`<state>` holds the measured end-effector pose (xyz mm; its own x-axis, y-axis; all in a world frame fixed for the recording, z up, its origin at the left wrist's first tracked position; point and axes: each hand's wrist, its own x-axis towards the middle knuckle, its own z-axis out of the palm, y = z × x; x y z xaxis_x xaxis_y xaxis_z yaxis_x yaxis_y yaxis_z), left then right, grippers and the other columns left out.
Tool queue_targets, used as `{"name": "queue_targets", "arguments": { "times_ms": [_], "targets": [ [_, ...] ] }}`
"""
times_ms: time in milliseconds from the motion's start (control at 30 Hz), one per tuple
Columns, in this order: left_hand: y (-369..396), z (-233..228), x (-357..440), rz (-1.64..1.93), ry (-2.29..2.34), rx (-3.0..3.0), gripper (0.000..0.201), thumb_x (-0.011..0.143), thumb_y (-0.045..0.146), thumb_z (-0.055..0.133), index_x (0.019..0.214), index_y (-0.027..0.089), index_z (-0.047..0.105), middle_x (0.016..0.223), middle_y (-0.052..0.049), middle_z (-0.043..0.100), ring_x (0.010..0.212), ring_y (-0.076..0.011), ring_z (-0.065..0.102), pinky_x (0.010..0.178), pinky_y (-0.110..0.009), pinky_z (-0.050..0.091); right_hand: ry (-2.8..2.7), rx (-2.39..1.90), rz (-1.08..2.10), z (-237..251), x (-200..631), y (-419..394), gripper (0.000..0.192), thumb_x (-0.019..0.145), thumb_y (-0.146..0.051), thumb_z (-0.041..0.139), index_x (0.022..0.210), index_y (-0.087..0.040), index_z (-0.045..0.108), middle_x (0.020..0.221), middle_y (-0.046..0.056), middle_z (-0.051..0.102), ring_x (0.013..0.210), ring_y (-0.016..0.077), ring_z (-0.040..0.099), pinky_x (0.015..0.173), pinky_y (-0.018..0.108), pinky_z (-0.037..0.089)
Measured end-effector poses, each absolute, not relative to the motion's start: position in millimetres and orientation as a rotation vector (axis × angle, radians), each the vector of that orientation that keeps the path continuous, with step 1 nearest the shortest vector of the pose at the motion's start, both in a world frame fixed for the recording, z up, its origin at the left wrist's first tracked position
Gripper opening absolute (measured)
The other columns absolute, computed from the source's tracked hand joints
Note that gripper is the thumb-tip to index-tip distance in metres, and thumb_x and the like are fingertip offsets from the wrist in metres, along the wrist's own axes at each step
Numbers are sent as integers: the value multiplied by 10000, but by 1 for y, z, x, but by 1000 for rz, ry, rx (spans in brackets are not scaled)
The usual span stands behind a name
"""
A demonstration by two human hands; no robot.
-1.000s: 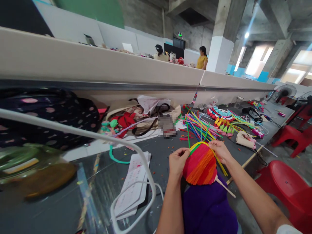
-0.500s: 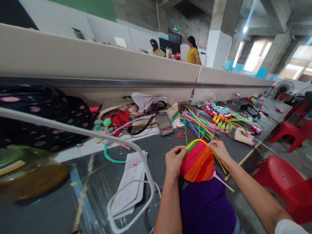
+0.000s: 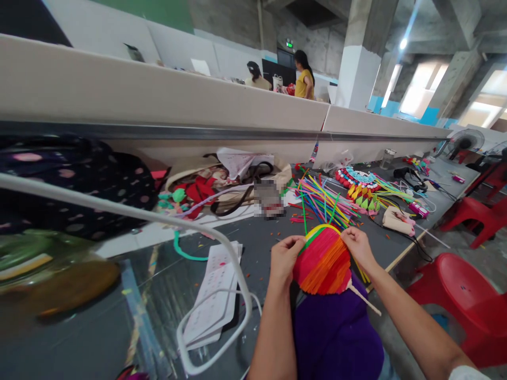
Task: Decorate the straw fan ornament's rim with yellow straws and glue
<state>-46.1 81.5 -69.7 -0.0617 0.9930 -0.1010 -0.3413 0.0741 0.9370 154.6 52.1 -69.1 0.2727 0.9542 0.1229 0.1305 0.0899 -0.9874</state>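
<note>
A round fan-like disc [image 3: 322, 261] made of red, pink and orange strips, rimmed in yellow and green, stands upright in front of me over my purple lap [image 3: 336, 332]. My left hand [image 3: 285, 259] pinches its left edge. My right hand [image 3: 357, 245] grips the upper right rim. A thin pale stick [image 3: 364, 299] juts from the disc's lower right. Green and yellow strips [image 3: 304, 214] rise from the top rim toward a pile of coloured strips [image 3: 322, 203] on the grey table [image 3: 261, 237].
A white curved cable [image 3: 222, 253] and printed sheets [image 3: 216, 295] lie to the left. Bags [image 3: 75, 184] and red cloth [image 3: 198, 192] sit along the beige partition [image 3: 158, 100]. A patterned craft piece [image 3: 358, 182] lies further right. Red chairs [image 3: 455, 295] stand at right. Two people work behind the partition.
My hands and the disc stay almost in place; the right hand has shifted slightly along the rim. The person in yellow behind the partition has walked left.
</note>
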Motion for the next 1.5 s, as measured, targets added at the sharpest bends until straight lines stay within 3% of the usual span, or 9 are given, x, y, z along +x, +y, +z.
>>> {"name": "queue_targets", "arguments": {
  "times_ms": [200, 467, 733, 1133, 1500],
  "targets": [
    [80, -68, -46, 1336, 1058, 869, 143, 538, 255, 748, 624, 145, 718, 576, 15, 655, 541, -110, 538, 573, -215, 407, -1003, -1266, 1026, -66, 156, 47, 166, 691, -332, 695, 678, -178, 635, 541, -45, 580, 466, 94, 460, 481, 212, 316],
    [80, -67, -45, 1342, 1057, 861, 156, 535, 266, 755, 620, 142, 712, 577, 12, 654, 534, -107, 533, 566, -213, 404, -743, -1126, 1267, -65, 154, 43, 275, 573, -366, 815, 683, -185, 639, 612, -11, 666, 533, 138, 589, 604, 283, 475],
    [80, -68, -46, 1351, 1091, 868, 172, 544, 280, 750, 639, 142, 712, 596, 3, 661, 540, -116, 542, 559, -217, 410, -643, -1069, 1280, -71, 148, 38, 299, 588, -385, 824, 660, -182, 617, 593, -27, 646, 521, 108, 569, 580, 246, 466],
    [80, -66, -45, 1354, 1101, 856, 166, 529, 277, 747, 620, 141, 713, 586, -4, 668, 528, -122, 549, 556, -227, 416, -689, -1111, 1305, -69, 156, 21, 341, 549, -301, 826, 821, -195, 650, 722, 1, 694, 616, 147, 634, 652, 278, 506],
    [80, -65, -44, 1366, 1123, 853, 170, 530, 283, 743, 620, 140, 716, 590, -12, 672, 537, -125, 552, 556, -227, 419, -664, -1191, 1286, -90, 160, 15, 310, 579, -399, 831, 687, -186, 633, 581, -18, 650, 507, 128, 586, 552, 256, 471]
  ]
}}
